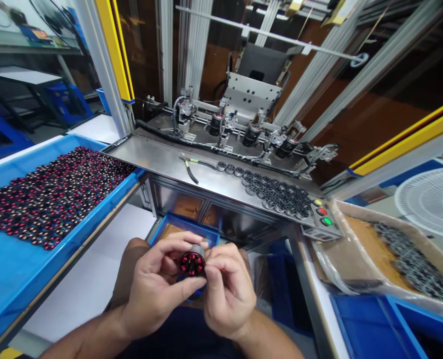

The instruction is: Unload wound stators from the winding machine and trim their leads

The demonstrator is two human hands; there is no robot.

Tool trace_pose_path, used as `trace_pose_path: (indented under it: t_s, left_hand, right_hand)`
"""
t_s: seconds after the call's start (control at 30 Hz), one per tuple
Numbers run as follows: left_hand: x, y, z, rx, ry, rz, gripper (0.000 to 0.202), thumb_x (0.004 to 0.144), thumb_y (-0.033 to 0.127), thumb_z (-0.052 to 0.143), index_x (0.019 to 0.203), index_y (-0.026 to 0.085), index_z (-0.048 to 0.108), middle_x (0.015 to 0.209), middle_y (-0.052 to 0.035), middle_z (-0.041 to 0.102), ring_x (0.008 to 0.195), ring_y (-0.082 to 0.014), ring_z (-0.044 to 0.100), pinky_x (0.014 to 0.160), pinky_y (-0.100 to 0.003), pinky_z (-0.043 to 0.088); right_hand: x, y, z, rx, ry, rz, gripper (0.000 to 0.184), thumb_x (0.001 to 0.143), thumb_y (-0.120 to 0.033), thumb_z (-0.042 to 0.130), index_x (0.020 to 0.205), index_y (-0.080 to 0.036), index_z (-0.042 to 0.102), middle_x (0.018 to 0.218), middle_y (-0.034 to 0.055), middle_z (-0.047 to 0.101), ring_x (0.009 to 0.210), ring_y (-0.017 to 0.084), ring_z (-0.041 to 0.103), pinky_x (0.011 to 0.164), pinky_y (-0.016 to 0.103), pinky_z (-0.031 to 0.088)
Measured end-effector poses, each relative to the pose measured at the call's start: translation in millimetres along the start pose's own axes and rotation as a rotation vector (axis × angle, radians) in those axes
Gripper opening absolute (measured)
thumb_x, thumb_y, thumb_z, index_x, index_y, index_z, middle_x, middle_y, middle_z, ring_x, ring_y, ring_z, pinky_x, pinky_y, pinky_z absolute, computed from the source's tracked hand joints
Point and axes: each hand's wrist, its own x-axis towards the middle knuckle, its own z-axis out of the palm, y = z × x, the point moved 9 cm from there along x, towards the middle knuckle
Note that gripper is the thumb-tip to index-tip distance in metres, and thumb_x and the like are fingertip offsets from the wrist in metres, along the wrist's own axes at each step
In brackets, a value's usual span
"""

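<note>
A small round motor stator (192, 262) with red copper windings and a grey rim is held up above my lap, its wound face turned towards me. My left hand (156, 281) grips it, thumb beneath and fingers curled over the top. At its right edge, my right hand (227, 289) has thumb and forefinger pinched together, touching or nearly touching the rim. Whatever lies in that pinch is too small to make out. Below the hands, a blue bin (210, 237) is partly hidden.
A blue tray (10, 271) of wound stators is at left. Wire cutters (189, 170) and rows of dark unwound cores (277, 192) lie on the metal shelf (141, 151). Behind stands a machine with fixtures (251, 134). At right are push buttons (322, 212) and a lined carton (367, 271).
</note>
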Motion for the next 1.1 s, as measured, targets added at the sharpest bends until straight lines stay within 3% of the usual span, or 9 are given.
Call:
trace_pose_path:
  t_s: [0.13,0.3,0.4,0.6,0.7,0.77,0.87,1.0,1.1]
  left_hand:
    - [-0.3,-19.4,-0.6,-0.036,-0.137,-0.202,0.066,0.066,0.025,0.088,0.124,0.029,0.058,0.115,-0.0049,0.067,0.105,-0.0178,0.066,0.088,-0.022,0.054]
    - [-4.9,-31.5,5.9,-0.135,-0.349,-0.373,0.033,0.088,0.040,0.066,0.117,0.023,0.060,0.085,-0.0022,0.068,0.075,-0.0125,0.065,0.070,-0.022,0.053]
    - [-1.1,-32.7,5.6,-0.179,-0.317,-0.373,0.027,0.091,0.037,0.063,0.112,0.021,0.062,0.082,-0.0029,0.069,0.074,-0.0136,0.066,0.069,-0.025,0.055]
    - [-0.7,-30.6,9.7,-0.288,-0.343,-0.318,0.035,0.090,0.038,0.063,0.122,0.025,0.060,0.091,-0.0044,0.068,0.081,-0.0163,0.069,0.070,-0.025,0.056]
    - [1.7,-23.0,6.7,-0.269,-0.336,-0.260,0.025,0.091,0.033,0.062,0.116,0.028,0.063,0.113,-0.0065,0.066,0.089,-0.0170,0.069,0.071,-0.026,0.057]
    - [5.2,-15.0,3.5,-0.224,-0.313,-0.195,0.017,0.090,0.026,0.064,0.107,0.027,0.065,0.128,-0.0065,0.061,0.098,-0.0170,0.067,0.079,-0.027,0.058]
    - [9.3,-6.9,0.6,-0.202,-0.280,-0.127,0.017,0.087,0.019,0.069,0.101,0.026,0.063,0.121,-0.0043,0.067,0.113,-0.0187,0.065,0.095,-0.030,0.053]
    - [11.2,-11.5,-4.0,-0.275,-0.204,-0.140,0.038,0.076,0.022,0.080,0.107,0.029,0.060,0.120,-0.0022,0.069,0.125,-0.0225,0.059,0.101,-0.033,0.050]
    - [4.6,-29.6,3.8,-0.252,-0.267,-0.318,0.050,0.069,0.037,0.085,0.110,0.024,0.060,0.110,-0.0051,0.071,0.103,-0.0183,0.069,0.087,-0.025,0.055]
  right_hand:
    - [6.1,4.0,-2.0,-0.021,-0.049,-0.028,0.018,0.083,-0.001,0.053,0.085,-0.018,0.060,0.074,0.0012,0.060,0.071,0.013,0.058,0.064,0.027,0.049]
    - [10.4,6.3,-5.1,-0.046,-0.113,-0.034,0.017,0.083,-0.002,0.055,0.085,-0.018,0.061,0.074,0.0023,0.062,0.069,0.014,0.059,0.062,0.028,0.048]
    - [10.7,3.6,-5.3,-0.099,-0.141,-0.041,0.017,0.083,-0.001,0.056,0.086,-0.017,0.062,0.073,0.0023,0.062,0.069,0.013,0.058,0.063,0.027,0.048]
    - [10.8,5.5,-8.3,-0.175,-0.144,0.022,0.016,0.087,-0.003,0.057,0.082,-0.017,0.062,0.073,0.0020,0.062,0.069,0.012,0.059,0.063,0.025,0.047]
    - [12.5,11.8,-8.2,-0.143,-0.145,0.090,0.017,0.089,-0.006,0.056,0.078,-0.017,0.062,0.071,0.0014,0.061,0.067,0.012,0.058,0.062,0.025,0.046]
    - [13.4,17.4,-6.0,-0.106,-0.166,0.148,0.017,0.090,-0.009,0.057,0.075,-0.017,0.062,0.070,0.0013,0.061,0.066,0.012,0.058,0.061,0.025,0.046]
    - [13.8,22.9,-3.3,-0.056,-0.191,0.209,0.019,0.091,-0.012,0.057,0.073,-0.016,0.062,0.067,0.0014,0.060,0.065,0.013,0.058,0.060,0.025,0.047]
    - [14.6,15.7,-2.1,-0.031,-0.229,0.117,0.015,0.089,-0.010,0.057,0.077,-0.017,0.063,0.068,0.0022,0.061,0.065,0.014,0.059,0.060,0.028,0.050]
    - [14.7,5.0,-6.0,-0.088,-0.235,-0.029,0.011,0.088,-0.009,0.057,0.084,-0.017,0.064,0.073,0.0040,0.064,0.067,0.015,0.061,0.060,0.028,0.052]
